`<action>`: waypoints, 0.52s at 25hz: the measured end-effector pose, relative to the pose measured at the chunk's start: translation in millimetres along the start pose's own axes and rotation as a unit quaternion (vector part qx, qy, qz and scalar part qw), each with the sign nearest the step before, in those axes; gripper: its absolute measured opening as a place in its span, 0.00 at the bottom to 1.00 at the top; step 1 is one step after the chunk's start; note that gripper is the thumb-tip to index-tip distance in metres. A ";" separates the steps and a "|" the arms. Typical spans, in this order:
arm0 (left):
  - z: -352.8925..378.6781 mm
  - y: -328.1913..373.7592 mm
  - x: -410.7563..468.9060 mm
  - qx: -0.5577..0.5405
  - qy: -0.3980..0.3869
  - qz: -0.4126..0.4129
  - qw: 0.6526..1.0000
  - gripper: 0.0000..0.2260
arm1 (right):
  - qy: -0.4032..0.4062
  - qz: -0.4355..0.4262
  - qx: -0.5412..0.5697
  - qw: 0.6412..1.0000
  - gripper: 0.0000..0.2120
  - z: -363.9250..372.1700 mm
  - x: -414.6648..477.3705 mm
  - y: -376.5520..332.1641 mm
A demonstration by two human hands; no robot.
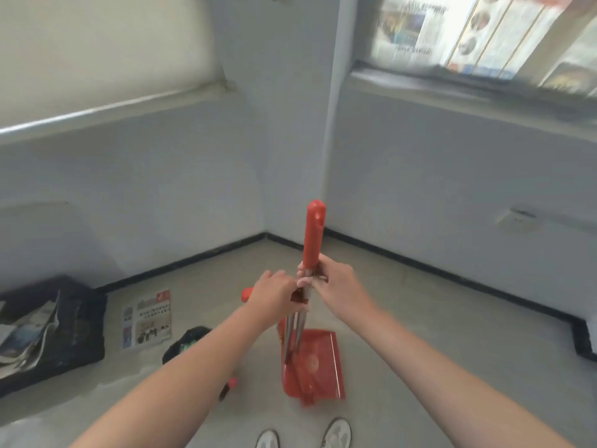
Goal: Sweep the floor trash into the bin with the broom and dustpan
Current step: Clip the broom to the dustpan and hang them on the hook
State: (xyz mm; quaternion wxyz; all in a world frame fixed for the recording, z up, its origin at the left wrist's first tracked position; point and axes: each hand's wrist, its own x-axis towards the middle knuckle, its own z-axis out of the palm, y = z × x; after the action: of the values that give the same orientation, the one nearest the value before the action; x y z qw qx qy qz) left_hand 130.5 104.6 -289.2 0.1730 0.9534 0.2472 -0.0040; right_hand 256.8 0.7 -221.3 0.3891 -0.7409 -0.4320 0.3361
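Observation:
A red dustpan point(318, 362) stands on the floor in front of my feet. Two metal shafts rise from it, close together. My right hand point(329, 282) is closed round one shaft just below its long red grip point(313, 234), which points up. My left hand point(277, 294) grips the other handle, whose red end point(247, 294) sticks out to the left of my fist. The broom head is hidden behind the dustpan and blurred. A black bag-lined bin point(190, 342) sits on the floor to the left, partly covered by my left forearm.
A newspaper sheet point(147, 318) lies flat on the floor near the bin. A small red and black item point(227, 386) lies beside my left arm. A black box with newspapers point(64, 321) stands at the left wall. The room corner point(265, 234) is ahead.

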 end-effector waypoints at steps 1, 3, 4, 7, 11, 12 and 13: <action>-13.9 2.4 9.7 0.013 0.036 0.010 0.999 0.14 | 0.015 -0.020 0.011 1.000 0.09 -8.9 10.8 -7.5; -35.9 13.7 25.4 0.033 0.116 0.004 0.993 0.12 | 0.038 -0.068 0.013 0.997 0.07 -25.9 29.9 -23.6; -43.0 20.1 32.6 0.023 0.153 -0.004 0.988 0.10 | 0.048 -0.086 0.006 0.995 0.07 -32.3 38.5 -30.4; -65.7 31.7 65.6 -0.131 0.213 -0.050 0.967 0.05 | 0.068 -0.112 0.019 0.991 0.05 -52.2 69.4 -50.4; -110.2 18.3 121.4 -0.193 0.181 -0.099 0.959 0.10 | 0.092 -0.107 0.056 0.988 0.05 -70.7 127.2 -77.3; -121.4 11.8 136.8 -0.204 0.177 -0.096 0.958 0.12 | 0.099 -0.106 0.048 0.988 0.05 -74.0 146.6 -84.1; -129.9 5.6 153.1 -0.217 0.170 -0.093 0.957 0.13 | 0.101 -0.105 0.031 0.989 0.06 -77.4 165.8 -89.8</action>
State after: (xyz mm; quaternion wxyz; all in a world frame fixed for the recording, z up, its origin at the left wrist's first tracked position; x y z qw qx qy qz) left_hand 257.4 215.1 -179.5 0.3298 0.8523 0.3556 0.1958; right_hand 353.7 157.2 -133.8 0.4865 -0.7094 -0.4551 0.2303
